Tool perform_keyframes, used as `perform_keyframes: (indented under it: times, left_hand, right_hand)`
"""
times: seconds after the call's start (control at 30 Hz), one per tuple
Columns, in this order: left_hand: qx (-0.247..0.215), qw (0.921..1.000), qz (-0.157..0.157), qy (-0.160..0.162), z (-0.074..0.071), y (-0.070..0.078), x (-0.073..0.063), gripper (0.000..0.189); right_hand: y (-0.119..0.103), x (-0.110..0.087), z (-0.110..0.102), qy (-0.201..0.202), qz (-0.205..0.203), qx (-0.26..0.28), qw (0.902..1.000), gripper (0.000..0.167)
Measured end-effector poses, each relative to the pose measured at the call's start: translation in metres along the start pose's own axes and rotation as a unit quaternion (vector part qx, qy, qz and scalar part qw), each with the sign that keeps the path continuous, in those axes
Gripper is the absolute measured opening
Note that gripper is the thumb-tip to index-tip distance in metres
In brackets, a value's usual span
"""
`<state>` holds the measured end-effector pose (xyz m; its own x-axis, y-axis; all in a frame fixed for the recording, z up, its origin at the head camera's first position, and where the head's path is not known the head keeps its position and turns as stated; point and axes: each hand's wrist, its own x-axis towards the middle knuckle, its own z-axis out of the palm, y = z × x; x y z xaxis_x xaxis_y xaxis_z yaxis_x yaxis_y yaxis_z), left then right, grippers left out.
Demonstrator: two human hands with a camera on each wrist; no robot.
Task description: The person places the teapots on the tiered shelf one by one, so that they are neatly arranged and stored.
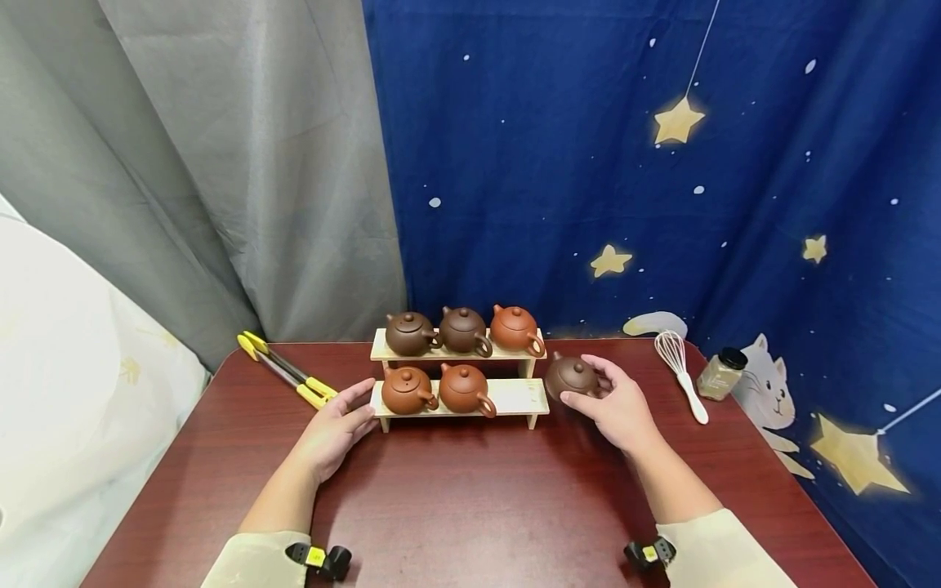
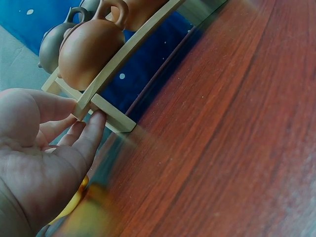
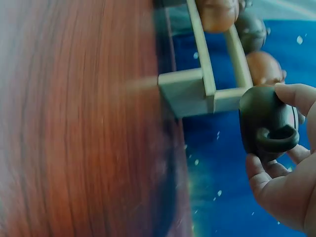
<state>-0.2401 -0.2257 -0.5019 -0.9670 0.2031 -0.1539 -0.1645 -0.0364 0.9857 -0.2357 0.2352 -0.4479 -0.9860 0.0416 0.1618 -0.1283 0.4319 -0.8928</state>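
Observation:
My right hand point(image 1: 617, 402) grips a dark brown teapot point(image 1: 570, 376) by its sides, just off the right end of a two-tier wooden rack point(image 1: 525, 397). The right wrist view shows thumb and fingers on opposite sides of this teapot point(image 3: 266, 111), its handle toward the camera. My left hand point(image 1: 339, 426) pinches the left end of the lower tier, thumb above and fingers below the board point(image 2: 111, 74) in the left wrist view. Two orange-brown teapots, one left point(image 1: 407, 390) and one middle point(image 1: 463, 387), sit on that tier, with bare board to their right.
On the upper tier stand two dark brown teapots point(image 1: 462, 331) and a reddish one point(image 1: 515, 328). Yellow-and-black tongs point(image 1: 287, 371) lie at the left. A whisk point(image 1: 682, 376) and a black-lidded jar point(image 1: 722, 374) are at the right. Curtains point(image 1: 515, 163) hang behind the table.

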Motion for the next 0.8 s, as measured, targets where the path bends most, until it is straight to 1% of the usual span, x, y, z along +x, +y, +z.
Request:
perform_keyframes:
  times: [0.17, 0.3, 0.37, 0.53, 0.8]
  left_hand:
    - [0.0, 1.0, 0.0, -0.001, 0.0, 0.0, 0.0, 0.065]
    - [0.001, 1.0, 0.0, -0.001, 0.0, 0.0, 0.0, 0.065]
    - [0.002, 1.0, 0.0, -0.001, 0.0, 0.0, 0.0, 0.065]
    - [0.002, 1.0, 0.0, -0.003, 0.0, 0.0, -0.001, 0.065]
    - [-0.003, 1.0, 0.003, -0.004, -0.001, -0.001, 0.0, 0.065]
  right_hand:
    - [-0.012, -0.01, 0.011, -0.023, -0.013, 0.016, 0.9995, 0.074]
    - [-0.018, -0.012, 0.025, -0.043, -0.015, 0.023, 0.9987, 0.074]
    - [-0.02, -0.012, 0.033, -0.053, -0.014, 0.025, 0.9982, 0.074]
    - [-0.022, -0.007, 0.048, -0.071, -0.017, 0.007, 0.9973, 0.074]
    - [-0.017, 0.001, 0.059, -0.08, -0.018, 0.0, 0.9966, 0.073]
